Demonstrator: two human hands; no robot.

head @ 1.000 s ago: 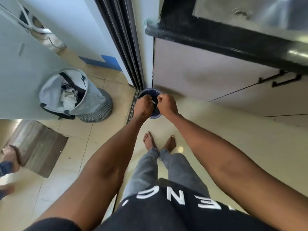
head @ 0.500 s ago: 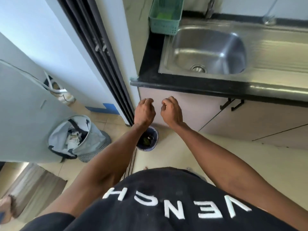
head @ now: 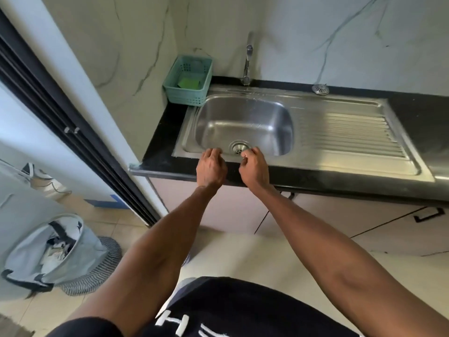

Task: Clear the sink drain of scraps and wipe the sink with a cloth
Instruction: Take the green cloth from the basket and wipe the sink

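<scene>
Head view: left hand (head: 211,168) and right hand (head: 255,168) both raised side by side at the front edge of the sink (head: 359,164), backs of the hands toward the camera. Left hand: fingers curled loosely inward, nothing in it, tips over the sink's front rim just left of the drain (head: 239,146). Right hand: fingers curled the same way, thumb and forefinger near each other, nothing visible between them, tips just right of the drain. Whether either hand actually touches the steel, cannot tell. Hands apart from each other, the drain seen in the gap between them.

Sink: stainless steel, set in a black counter (head: 160,152), basin on the left, ribbed draining board (head: 347,132) on the right. Basin looks bare and shiny, no scraps visible. Drain opening round with a perforated bottom, no strainer seated in it. A metal strainer (head: 320,89) lies on the back rim of the sink near the wall, well apart from the drain. Faucet (head: 248,62) stands at the back behind the basin. Teal plastic basket (head: 192,93) sits on the counter's back left corner, just beside the basin, with a green sponge (head: 188,81) in it.

Floor, left: grey laundry bag (head: 46,251) with clothes, open on top.
</scene>
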